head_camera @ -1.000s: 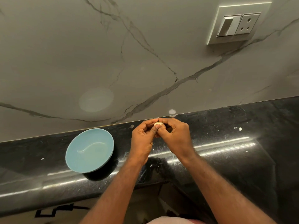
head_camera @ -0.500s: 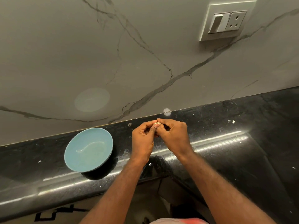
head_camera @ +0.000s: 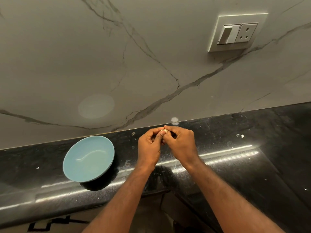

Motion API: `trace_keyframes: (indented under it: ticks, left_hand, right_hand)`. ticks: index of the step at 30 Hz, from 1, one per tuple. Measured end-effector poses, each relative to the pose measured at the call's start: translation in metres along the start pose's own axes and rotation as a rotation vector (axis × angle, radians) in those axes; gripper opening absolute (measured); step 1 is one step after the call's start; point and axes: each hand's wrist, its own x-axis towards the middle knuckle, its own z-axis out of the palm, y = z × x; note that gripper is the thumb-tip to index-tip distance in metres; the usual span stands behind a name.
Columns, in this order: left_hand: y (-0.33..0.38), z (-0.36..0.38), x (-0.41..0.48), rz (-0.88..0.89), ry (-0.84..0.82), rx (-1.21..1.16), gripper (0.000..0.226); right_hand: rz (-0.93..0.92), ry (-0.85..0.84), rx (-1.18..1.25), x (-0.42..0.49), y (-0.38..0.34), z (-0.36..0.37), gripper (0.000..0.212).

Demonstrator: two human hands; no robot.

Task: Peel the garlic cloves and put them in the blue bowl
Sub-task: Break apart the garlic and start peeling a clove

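left hand (head_camera: 149, 145): fingers curled in, with the thumb and fingertips pinching the garlic clove from the left; its knuckles touched those of the other hand.
right hand (head_camera: 180, 143): also curled, gripping the same clove from the right, with the forefinger arched over the top.
garlic clove (head_camera: 163, 131): small and pale, held between the two hands so that only a sliver showed; it was held over the back part of the countertop, close to the foot of the wall. whether its skin was on or off could not be told.
blue bowl (head_camera: 89, 158): stood upright on the countertop to the left of the hands, near the left wrist but apart from it; a curved glint of light lay across its inside, and it cast a dark shadow towards the front edge.
countertop (head_camera: 235, 165): black and glossy, with long streaks of reflected light and fine pale smears.
white flecks (head_camera: 240, 135): two small bits lay on the stone to the right of the hands, well apart from them; a few more were scattered about.
wall (head_camera: 151, 64): grey marble with dark veins.
switch plate (head_camera: 237, 32): mounted high on the wall at the right, with a rocker switch beside a three-hole socket.
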Motion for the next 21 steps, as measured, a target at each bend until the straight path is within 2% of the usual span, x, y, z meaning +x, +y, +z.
trace_keyframes:
  ticks: [6, 11, 13, 19, 21]
  left_hand:
    - [-0.005, 0.008, 0.008, 0.067, 0.021, 0.102, 0.015]
    - [-0.015, 0.018, 0.009, 0.213, 0.097, 0.279, 0.017]
    - [-0.021, 0.02, 0.012, 0.24, 0.128, 0.343, 0.021]
    - [-0.019, 0.023, 0.016, 0.219, 0.222, 0.37, 0.03]
    - [-0.015, 0.023, 0.018, 0.137, 0.214, 0.296, 0.028]
  right_hand:
    - [0.02, 0.01, -0.032, 0.011, 0.011, -0.002, 0.024]
    - [0.011, 0.004, 0.004, 0.015, 0.008, 0.001, 0.017]
    - [0.003, 0.009, 0.035, 0.015, 0.006, 0.002, 0.021]
    - [0.02, 0.033, 0.042, 0.015, 0.008, 0.008, 0.016]
    - [0.047, 0.029, 0.063, 0.016, 0.01, 0.008, 0.02]
